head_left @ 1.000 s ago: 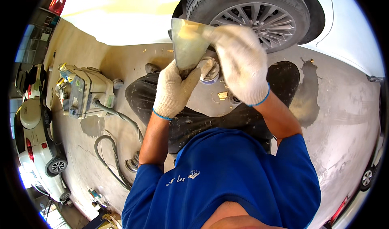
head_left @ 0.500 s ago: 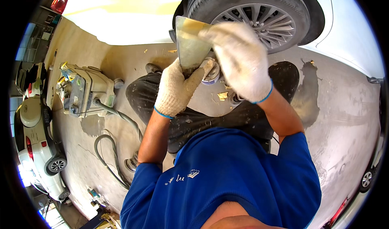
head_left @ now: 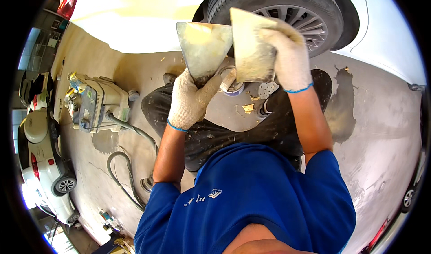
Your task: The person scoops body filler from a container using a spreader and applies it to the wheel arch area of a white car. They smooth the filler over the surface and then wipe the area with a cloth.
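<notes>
In a white knit glove, my left hand (head_left: 188, 99) grips the handle of a putty knife (head_left: 204, 47). Its wide blade points away from me and carries a smear of yellowish filler. My right hand (head_left: 289, 58), gloved the same way, is closed on a flat rectangular spreader (head_left: 252, 43) with pale yellow filler on its face. The spreader's left edge meets or overlaps the knife blade's right corner. Below them an open round tin (head_left: 234, 90) sits on the floor between my legs, partly hidden by my left thumb and the spreader.
A white car's wheel (head_left: 296, 22) and body panel (head_left: 143, 25) stand just ahead. A perforated sanding disc (head_left: 267, 90) and yellowish scraps (head_left: 248, 108) lie near the tin. On the left are a dust extractor (head_left: 105, 103), its grey hose (head_left: 119, 155) and parked cars (head_left: 45, 159).
My right hand has swung upright, turning the spreader's broad face into view beside the knife. The knife has tilted a little left. The sanding disc now shows.
</notes>
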Motion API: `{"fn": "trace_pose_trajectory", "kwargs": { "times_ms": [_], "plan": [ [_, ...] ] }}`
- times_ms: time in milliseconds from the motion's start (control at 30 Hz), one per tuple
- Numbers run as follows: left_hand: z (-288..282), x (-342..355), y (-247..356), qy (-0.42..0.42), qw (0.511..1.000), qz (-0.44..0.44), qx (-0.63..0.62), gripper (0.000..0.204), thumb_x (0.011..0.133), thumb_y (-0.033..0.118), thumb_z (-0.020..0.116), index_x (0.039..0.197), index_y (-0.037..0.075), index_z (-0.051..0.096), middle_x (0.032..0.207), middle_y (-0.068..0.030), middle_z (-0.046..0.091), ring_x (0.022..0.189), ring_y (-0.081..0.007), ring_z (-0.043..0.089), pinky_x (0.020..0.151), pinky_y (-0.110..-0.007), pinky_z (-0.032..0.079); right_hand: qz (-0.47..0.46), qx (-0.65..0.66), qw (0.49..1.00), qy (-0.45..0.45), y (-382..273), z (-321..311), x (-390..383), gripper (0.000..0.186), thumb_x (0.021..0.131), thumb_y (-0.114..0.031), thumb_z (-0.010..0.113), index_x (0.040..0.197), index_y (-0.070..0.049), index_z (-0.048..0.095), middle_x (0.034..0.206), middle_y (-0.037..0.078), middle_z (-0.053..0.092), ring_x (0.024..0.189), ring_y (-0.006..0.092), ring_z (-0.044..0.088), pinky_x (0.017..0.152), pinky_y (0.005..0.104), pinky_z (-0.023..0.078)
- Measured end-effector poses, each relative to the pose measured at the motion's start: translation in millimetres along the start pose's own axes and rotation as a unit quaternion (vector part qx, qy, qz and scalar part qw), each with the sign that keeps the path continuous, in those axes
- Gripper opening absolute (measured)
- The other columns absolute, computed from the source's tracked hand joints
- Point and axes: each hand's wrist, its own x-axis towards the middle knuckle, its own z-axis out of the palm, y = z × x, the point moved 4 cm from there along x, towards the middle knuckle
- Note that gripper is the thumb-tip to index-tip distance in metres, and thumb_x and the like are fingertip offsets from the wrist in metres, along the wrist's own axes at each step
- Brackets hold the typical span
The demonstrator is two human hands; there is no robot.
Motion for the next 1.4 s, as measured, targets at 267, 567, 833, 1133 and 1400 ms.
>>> {"fn": "trace_pose_trajectory", "kwargs": {
  "times_ms": [267,567,833,1133,1400],
  "plan": [
    [4,0,9,-0.017,0.988,-0.01,0.152,0.023,0.088,0.011,0.073,0.105,-0.002,0.067,0.084,-0.0008,0.067,0.072,-0.0058,0.055,0.067,-0.026,0.05,0.001,-0.036,0.998,-0.05,16,16,-9,0.022,0.095,-0.003,0.065,0.115,0.003,0.073,0.104,0.005,0.073,0.092,0.0108,0.066,0.083,0.0258,0.052],
    [10,-4,6,-0.049,0.977,0.002,0.209,0.027,0.084,0.009,0.071,0.108,-0.003,0.065,0.078,-0.0005,0.064,0.07,-0.0076,0.054,0.066,-0.027,0.05,-0.01,-0.09,0.993,-0.071,10,22,-14,0.023,0.096,-0.005,0.066,0.117,0.002,0.072,0.104,0.003,0.073,0.092,0.0092,0.065,0.083,0.0248,0.052],
    [-14,13,-24,0.025,0.999,-0.023,0.041,0.031,0.084,0.013,0.079,0.106,-0.004,0.066,0.077,-0.0009,0.064,0.068,-0.0066,0.056,0.062,-0.024,0.049,-0.299,-0.283,0.908,-0.074,-33,22,-23,0.02,0.096,-0.004,0.062,0.113,0.001,0.073,0.101,0.008,0.073,0.082,0.0144,0.069,0.076,0.0273,0.056],
    [-28,11,6,-0.023,0.987,-0.079,0.141,0.036,0.085,0.013,0.084,0.114,-0.005,0.072,0.103,-0.0082,0.077,0.09,-0.0104,0.068,0.082,-0.029,0.056,-0.35,-0.278,0.875,-0.187,-38,27,-32,0.025,0.101,0.003,0.056,0.117,0.0,0.073,0.118,0.01,0.067,0.073,0.0079,0.067,0.06,0.0183,0.057],
    [-14,2,18,-0.059,0.987,-0.048,0.138,0.036,0.087,0.017,0.083,0.114,-0.003,0.072,0.1,-0.0079,0.078,0.088,-0.009,0.069,0.082,-0.029,0.057,-0.377,-0.36,0.833,-0.184,-28,35,-24,0.023,0.093,0.002,0.064,0.113,-0.001,0.074,0.107,0.015,0.07,0.093,0.0277,0.07,0.08,0.0357,0.058]
  ]
}}
